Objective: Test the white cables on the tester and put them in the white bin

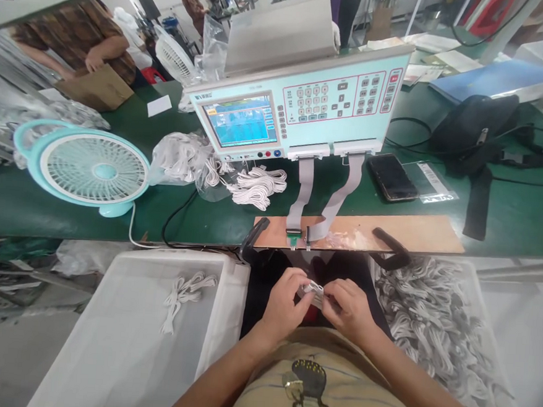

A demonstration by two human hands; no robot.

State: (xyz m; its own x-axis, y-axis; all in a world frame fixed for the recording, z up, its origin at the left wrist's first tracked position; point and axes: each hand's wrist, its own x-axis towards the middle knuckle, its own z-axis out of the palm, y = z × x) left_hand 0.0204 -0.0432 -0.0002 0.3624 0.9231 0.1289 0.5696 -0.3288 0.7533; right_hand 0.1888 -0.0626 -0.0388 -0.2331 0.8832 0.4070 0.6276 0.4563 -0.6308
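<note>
A small bundle of white cable [313, 289] is pinched between my two hands, low over my lap and just short of the bench edge. My left hand [286, 300] grips its left side with thumb and forefinger. On the other side, the fingers of my right hand [349, 305] are closed on the same bundle. The cable ends are too small to make out. Ahead of my hands, two grey ribbon cables [304, 193] run from a cable tester [292, 99] with a lit screen to small connectors [294, 235] at the edge of a wooden board [418, 233].
A white bin [156, 259] at left holds one coiled cable [186, 293]; a heap of coiled cables [439, 327] fills the right bin. On the green bench are a fan [104, 170], cable bundles [256, 187], a phone [393, 176] and a black bag [462, 133]. Another person [78, 47] handles a cardboard box.
</note>
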